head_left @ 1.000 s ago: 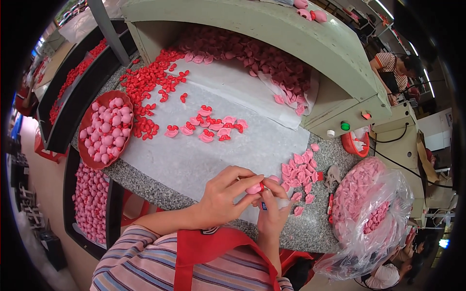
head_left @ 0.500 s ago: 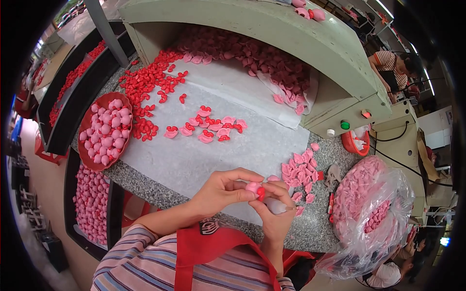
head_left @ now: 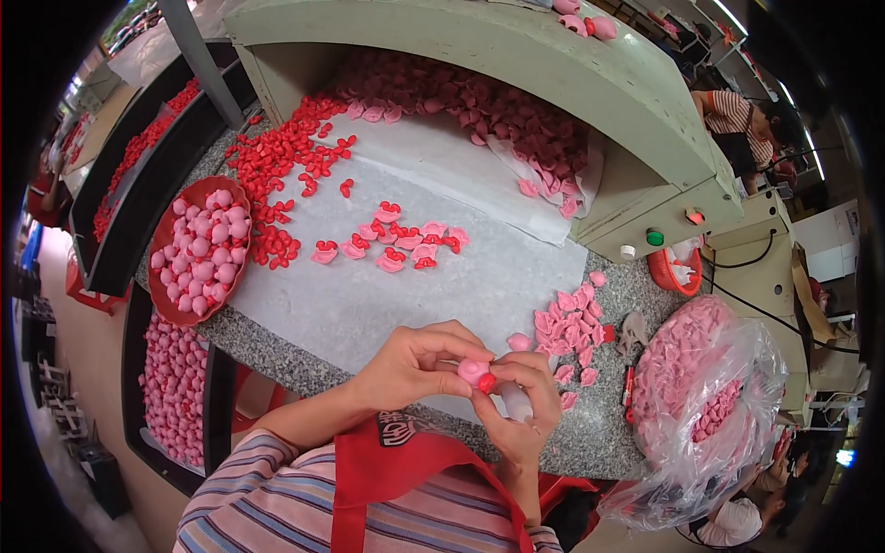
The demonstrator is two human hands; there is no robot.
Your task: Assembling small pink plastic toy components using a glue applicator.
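Over the near edge of the white sheet, my left hand [head_left: 410, 367] pinches a small pink rubbery piece [head_left: 472, 370] between thumb and fingers. A glossy red part [head_left: 486, 382] sits on its right lower side, touched by the fingertips of my right hand [head_left: 524, 405]. My right hand also has a whitish, translucent rounded thing [head_left: 514, 402] tucked in its curled fingers; most of it is hidden. Past my hands, several flat pink pieces with red parts set on them [head_left: 392, 261] lie on the sheet. Loose pink pieces [head_left: 576, 324] are spread just right of my right hand.
A red bowl [head_left: 162, 297] of pink balls stands at left, near a heap of red parts [head_left: 277, 157]. The pale green machine housing [head_left: 461, 37] overhangs a pile of pink pieces. A plastic bag [head_left: 756, 387] of pink pieces sits at right; a red basket [head_left: 678, 281] stands behind it.
The pink piece has shifted slightly left and down and turned, its red part now lower. My right fingers have moved in closer around it.
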